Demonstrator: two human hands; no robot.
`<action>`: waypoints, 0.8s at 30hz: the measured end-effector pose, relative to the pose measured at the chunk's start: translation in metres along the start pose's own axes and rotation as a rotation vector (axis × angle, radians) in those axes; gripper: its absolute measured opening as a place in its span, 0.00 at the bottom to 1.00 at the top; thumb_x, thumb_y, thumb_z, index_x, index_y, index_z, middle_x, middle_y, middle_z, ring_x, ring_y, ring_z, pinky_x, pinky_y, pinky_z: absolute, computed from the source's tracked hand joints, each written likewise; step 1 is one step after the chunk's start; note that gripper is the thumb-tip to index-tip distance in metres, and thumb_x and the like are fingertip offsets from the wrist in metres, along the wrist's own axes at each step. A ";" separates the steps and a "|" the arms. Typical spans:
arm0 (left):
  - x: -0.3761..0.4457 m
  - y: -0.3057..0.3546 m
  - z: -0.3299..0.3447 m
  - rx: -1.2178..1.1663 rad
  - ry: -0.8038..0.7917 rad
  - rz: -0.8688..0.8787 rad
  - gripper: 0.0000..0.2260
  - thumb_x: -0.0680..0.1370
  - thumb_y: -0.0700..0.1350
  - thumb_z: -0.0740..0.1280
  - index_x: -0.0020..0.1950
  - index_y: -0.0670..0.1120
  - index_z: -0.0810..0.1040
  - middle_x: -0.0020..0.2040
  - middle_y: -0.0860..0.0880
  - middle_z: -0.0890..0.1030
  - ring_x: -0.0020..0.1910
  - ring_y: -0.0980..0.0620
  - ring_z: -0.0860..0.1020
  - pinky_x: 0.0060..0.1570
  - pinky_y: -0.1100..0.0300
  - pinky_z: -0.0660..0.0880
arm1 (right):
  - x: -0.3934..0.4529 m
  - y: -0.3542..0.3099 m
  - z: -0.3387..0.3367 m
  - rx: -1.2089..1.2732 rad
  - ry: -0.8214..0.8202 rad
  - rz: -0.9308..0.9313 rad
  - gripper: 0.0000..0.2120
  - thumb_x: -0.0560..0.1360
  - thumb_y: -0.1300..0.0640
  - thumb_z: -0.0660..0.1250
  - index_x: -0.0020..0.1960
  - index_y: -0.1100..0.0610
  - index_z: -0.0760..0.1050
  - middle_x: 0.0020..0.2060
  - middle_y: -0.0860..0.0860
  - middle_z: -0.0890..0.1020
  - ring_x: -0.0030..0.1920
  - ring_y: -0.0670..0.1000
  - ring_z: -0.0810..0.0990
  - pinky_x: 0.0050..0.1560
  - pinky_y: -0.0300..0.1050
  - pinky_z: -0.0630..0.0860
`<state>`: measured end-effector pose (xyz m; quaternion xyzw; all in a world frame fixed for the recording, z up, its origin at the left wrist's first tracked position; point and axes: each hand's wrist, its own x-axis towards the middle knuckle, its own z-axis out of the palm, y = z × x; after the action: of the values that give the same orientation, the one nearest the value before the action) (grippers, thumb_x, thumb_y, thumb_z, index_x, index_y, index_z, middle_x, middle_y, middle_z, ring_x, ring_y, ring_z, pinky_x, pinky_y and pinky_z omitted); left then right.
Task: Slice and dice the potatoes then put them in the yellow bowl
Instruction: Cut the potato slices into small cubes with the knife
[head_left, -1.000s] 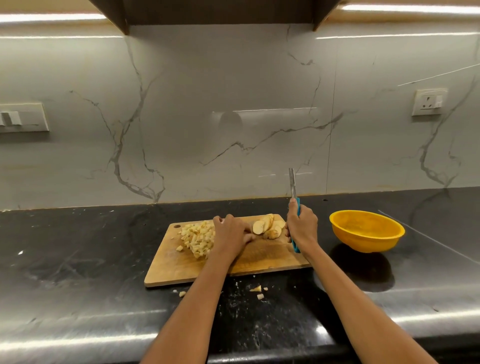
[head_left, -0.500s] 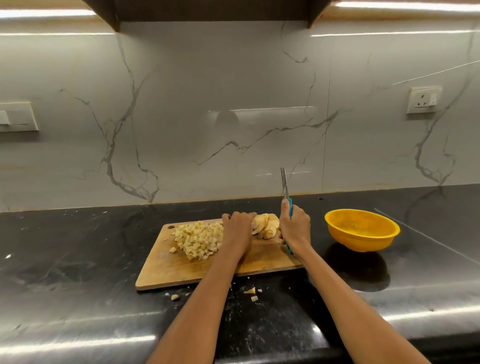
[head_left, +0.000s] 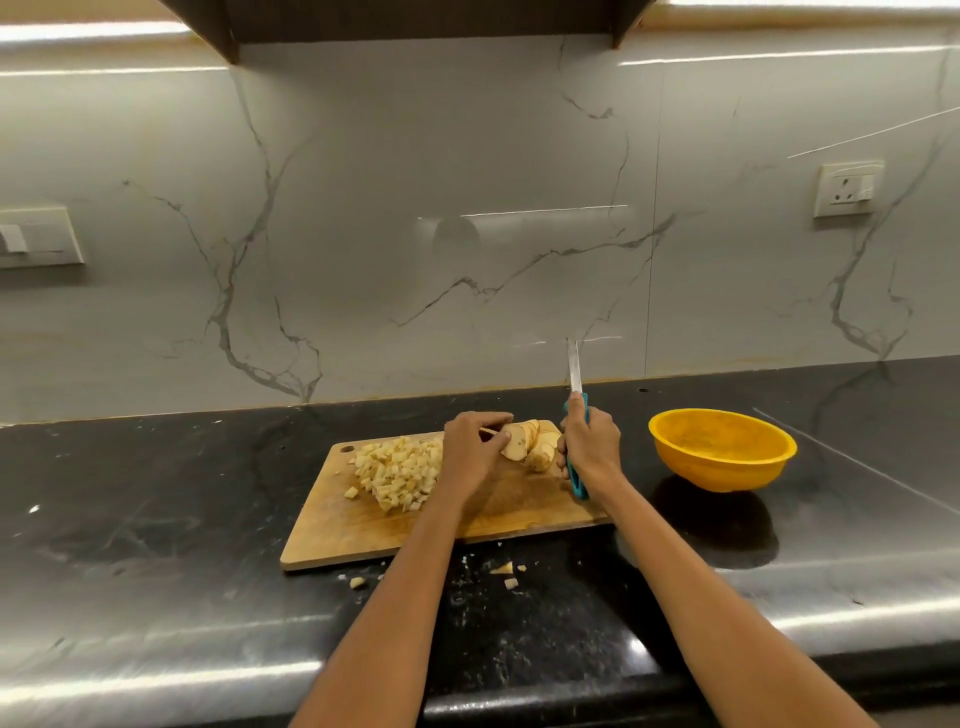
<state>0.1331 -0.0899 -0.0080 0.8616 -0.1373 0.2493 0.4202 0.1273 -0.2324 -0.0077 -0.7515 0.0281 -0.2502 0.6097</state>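
Left hand (head_left: 470, 453): fingers curled over the left end of the potato slices (head_left: 524, 442), gripping the nearest slice, thumb on the far side. Palm down, wrist low over the cutting board (head_left: 332, 540).

Right hand (head_left: 592, 447): fist clenched round the teal handle of the knife (head_left: 575, 387), blade pointing up and away toward the wall, off the board, not touching the potato. Handle end sticks out below the fist on the near side.

Potato slices: a short row of overlapping rounds, leaning on each other, at the far right corner of the board, between the two hands. Diced potato (head_left: 397, 473): a loose heap on the left half of the board, just left of the left hand, touching or nearly touching its wrist edge; cannot tell which. One cube sits a little apart at the heap's left near side.

Board: wooden, rectangular, hole in the far left corner, lying flat on the black countertop (head_left: 156, 519). Stray potato bits (head_left: 511, 583) on the counter just beyond the board's near edge, between the forearms, one more further left.

Yellow bowl (head_left: 722, 449): right of the board, apart from it, upright on the counter, no potato visible inside.

Behind: marble-look wall (head_left: 415, 208), socket (head_left: 847, 188) far right, switch plate (head_left: 39, 236) far left.
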 end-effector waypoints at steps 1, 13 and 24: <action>-0.004 0.001 -0.005 -0.039 -0.010 -0.040 0.13 0.75 0.38 0.68 0.60 0.43 0.79 0.57 0.47 0.81 0.55 0.53 0.78 0.53 0.65 0.74 | -0.002 -0.002 -0.001 0.081 -0.039 0.085 0.20 0.83 0.49 0.51 0.38 0.58 0.69 0.27 0.53 0.73 0.22 0.47 0.71 0.23 0.38 0.69; -0.063 0.002 -0.019 0.137 -0.129 -0.082 0.13 0.75 0.41 0.69 0.59 0.42 0.80 0.57 0.45 0.81 0.57 0.52 0.78 0.56 0.65 0.69 | -0.080 -0.023 -0.015 -0.109 -0.353 0.150 0.15 0.82 0.51 0.55 0.47 0.60 0.73 0.29 0.52 0.75 0.23 0.47 0.72 0.20 0.38 0.70; -0.083 0.003 -0.018 0.156 -0.055 -0.074 0.15 0.74 0.46 0.70 0.58 0.43 0.80 0.57 0.45 0.81 0.59 0.49 0.77 0.61 0.58 0.68 | -0.132 -0.045 -0.034 -0.752 -0.442 0.148 0.20 0.83 0.50 0.49 0.41 0.61 0.70 0.31 0.55 0.77 0.25 0.49 0.75 0.22 0.38 0.71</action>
<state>0.0562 -0.0753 -0.0420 0.9026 -0.0970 0.2200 0.3570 -0.0140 -0.2052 -0.0064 -0.9525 0.0396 -0.0117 0.3017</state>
